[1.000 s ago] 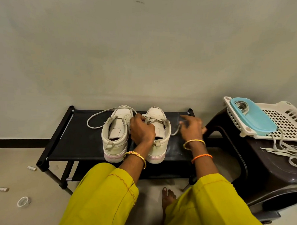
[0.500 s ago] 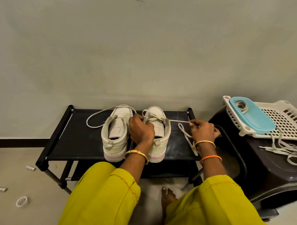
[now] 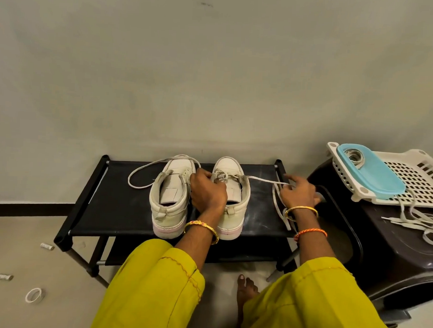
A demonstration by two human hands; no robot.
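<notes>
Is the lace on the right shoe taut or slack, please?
Taut: the lace runs straight from the shoe to the right hand.

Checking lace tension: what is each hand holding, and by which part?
The right hand pinches the shoelace mid-length, taut from the sneaker on the right; the left hand grips that sneaker at its eyelets.

Single head-worn wide-angle view, forward-down, close over right shoe (image 3: 235, 202) on rack (image 3: 114, 204); wall (image 3: 214, 77) fills top.
</notes>
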